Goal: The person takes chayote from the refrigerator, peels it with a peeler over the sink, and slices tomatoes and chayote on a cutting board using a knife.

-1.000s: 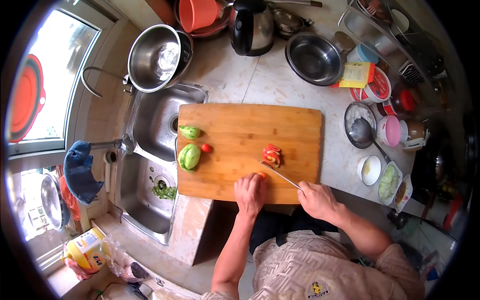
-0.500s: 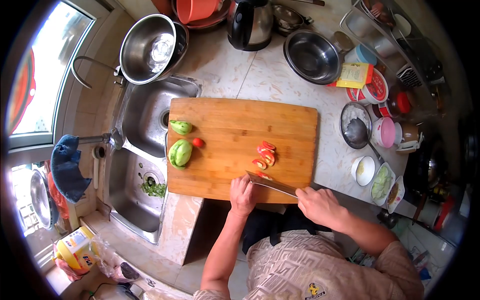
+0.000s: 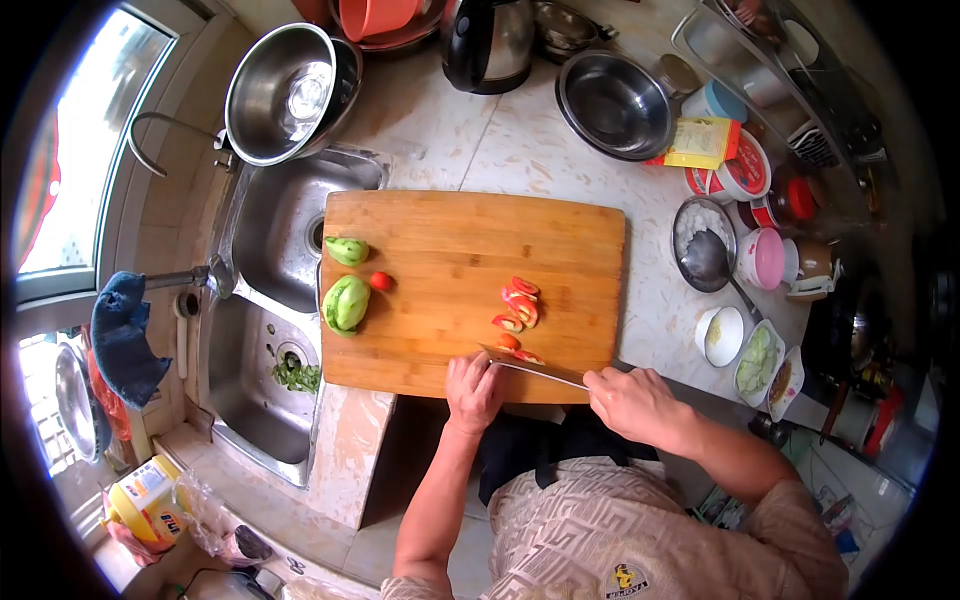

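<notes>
In the head view, my right hand [image 3: 637, 406] grips the handle of a kitchen knife [image 3: 540, 370]. Its blade points left across the front of the wooden cutting board [image 3: 450, 240], with the tip beside my left hand [image 3: 474, 390]. The left fingers are curled at the board's front edge; whatever they hold is hidden. Red pieces that look like sliced tomato [image 3: 522, 303] lie just beyond the blade, and another red piece [image 3: 509, 341] rests right against it. On the board's left side sit two green vegetable pieces [image 3: 346, 305] and a small red tomato [image 3: 381, 281].
To the left is a double sink [image 3: 270, 400] with green scraps. Steel bowls [image 3: 281, 95] and a kettle [image 3: 488, 45] stand behind the board. At right are a ladle in a bowl [image 3: 706, 255], a small white bowl [image 3: 720, 336] and a dish of pale green slices [image 3: 760, 365].
The whole view has shifted slightly. The knife blade lies a little flatter, and one more red piece now shows beyond it. Both hands keep nearly the same places.
</notes>
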Available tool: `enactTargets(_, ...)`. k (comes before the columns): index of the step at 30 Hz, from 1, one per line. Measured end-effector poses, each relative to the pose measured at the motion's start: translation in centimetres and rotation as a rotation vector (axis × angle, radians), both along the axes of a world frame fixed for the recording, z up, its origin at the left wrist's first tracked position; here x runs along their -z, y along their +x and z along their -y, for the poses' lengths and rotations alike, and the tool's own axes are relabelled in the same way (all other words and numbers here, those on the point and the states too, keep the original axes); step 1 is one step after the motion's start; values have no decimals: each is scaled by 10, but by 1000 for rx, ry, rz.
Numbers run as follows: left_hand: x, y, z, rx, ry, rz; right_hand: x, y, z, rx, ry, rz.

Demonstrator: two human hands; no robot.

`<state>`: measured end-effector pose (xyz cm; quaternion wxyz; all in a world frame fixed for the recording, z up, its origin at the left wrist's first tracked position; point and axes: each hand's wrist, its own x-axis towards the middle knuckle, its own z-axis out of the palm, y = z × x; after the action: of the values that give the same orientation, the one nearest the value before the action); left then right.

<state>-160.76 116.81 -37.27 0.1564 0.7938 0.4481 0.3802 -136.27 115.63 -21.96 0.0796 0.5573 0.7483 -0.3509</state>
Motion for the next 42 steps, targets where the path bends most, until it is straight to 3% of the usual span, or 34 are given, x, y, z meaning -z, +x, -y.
enactTargets(6, -7, 5, -1, -23, 14, 3, 40, -1, -9, 65, -17, -174)
enactTargets(11, -14, 16, -12, -61, -29, 32, 33, 7, -18, 255, -9, -167)
enactTargets(15, -11, -10, -44, -383, -7, 12, 27, -3, -7, 254, -35, -200)
enactTargets(17, -43, -27, -85, -492, -20, -179, 34, -12, 0, 219, -102, -247)
enactTargets(19, -34, -51, -103, -419, -88, -432, 49, -16, 7, 192, -157, -253)
enactTargets(21, 3, -70, -115, -368, -16, -434, 47, -14, 6, 212, -173, -258)
enactTargets(25, -40, -27, -121, -515, -285, -380, 50, -7, 7, 297, -78, -222)
enactTargets(29, -30, 4, -78, -360, -221, -79, 52, -3, 8, 338, 32, -180)
enactTargets(30, -36, 18, -58, -362, -385, 117, 50, -2, 8, 347, 33, -194)
enactTargets(32, -10, 23, -29, -210, -126, 19, 50, -3, 10, 354, 43, -216)
enactTargets(35, -11, 27, -15, -21, -33, -27, 48, -3, 10, 348, 15, -217)
enactTargets(42, -4, 16, -9, -22, -10, -3, 25, -1, 13, 164, 164, -100)
